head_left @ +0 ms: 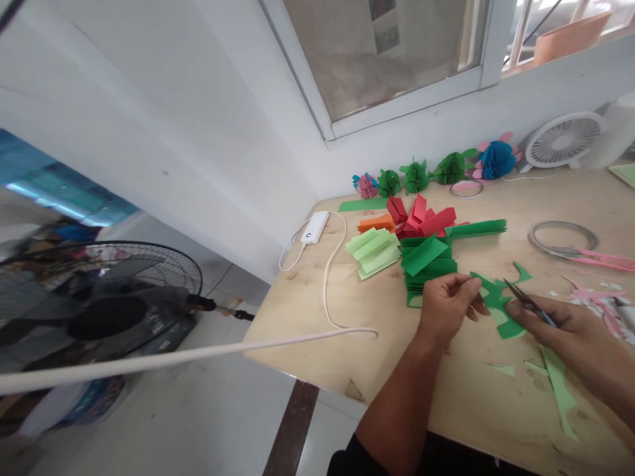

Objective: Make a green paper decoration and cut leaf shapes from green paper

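**A:** What's on the desk right now?

**B:** Left hand (449,307) has its grip clamped on a jagged green paper cutout (499,304) over the pale wooden desk (307,330); right hand (560,330) grips small dark-bladed scissors (528,303) just beside it.

**A:** Any containers?

**B:** An orange terracotta planter (570,38) past the window, contents hidden.

the cut paper (506,328) is bright green, the small scissors (528,304) dark; at twelve o'clock, red folded paper (421,221); at eleven, pale green pleated paper (372,252); at two, pink scissor handles (602,259).
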Motion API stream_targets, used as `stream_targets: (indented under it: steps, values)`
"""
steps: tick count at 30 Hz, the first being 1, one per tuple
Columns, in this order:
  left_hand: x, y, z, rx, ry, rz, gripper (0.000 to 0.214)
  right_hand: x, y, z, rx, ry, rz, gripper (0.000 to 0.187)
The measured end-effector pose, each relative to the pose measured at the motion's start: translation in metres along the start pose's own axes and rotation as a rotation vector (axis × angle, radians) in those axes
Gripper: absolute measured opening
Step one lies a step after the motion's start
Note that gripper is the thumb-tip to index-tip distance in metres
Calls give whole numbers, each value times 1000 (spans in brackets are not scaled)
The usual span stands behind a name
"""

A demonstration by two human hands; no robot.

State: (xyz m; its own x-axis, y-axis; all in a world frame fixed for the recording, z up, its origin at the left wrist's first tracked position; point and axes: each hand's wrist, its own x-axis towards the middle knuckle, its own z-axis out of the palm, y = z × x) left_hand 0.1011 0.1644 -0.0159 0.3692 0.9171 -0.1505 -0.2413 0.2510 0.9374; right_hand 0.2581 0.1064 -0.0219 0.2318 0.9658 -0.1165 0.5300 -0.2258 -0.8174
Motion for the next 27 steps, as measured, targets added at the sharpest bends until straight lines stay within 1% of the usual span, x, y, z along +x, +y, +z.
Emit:
stream_targets:
  steps: [5, 7, 12, 18, 22, 27]
  values:
    - [-1, 1, 1, 3, 16, -3, 42, -1, -5, -2, 10, -23, -29, 47]
    - [-1, 1, 1, 7, 16, -5, 42, -1, -5, -2, -1, -11, -38, 48]
    - [-2, 2, 0, 3, 10, -2, 40, -2, -1, 0, -29, 22, -18, 48]
    - [-1, 2, 0, 12, 12, 2, 38, -2, 0, 1, 19, 4, -11, 47]
    - [-1, 1, 0, 8, 20, 3, 40, -2, 0, 0, 10, 8, -2, 47]
    - [-1, 0, 0, -11, 30, -6, 39, -2, 3, 0, 15, -17, -43, 40]
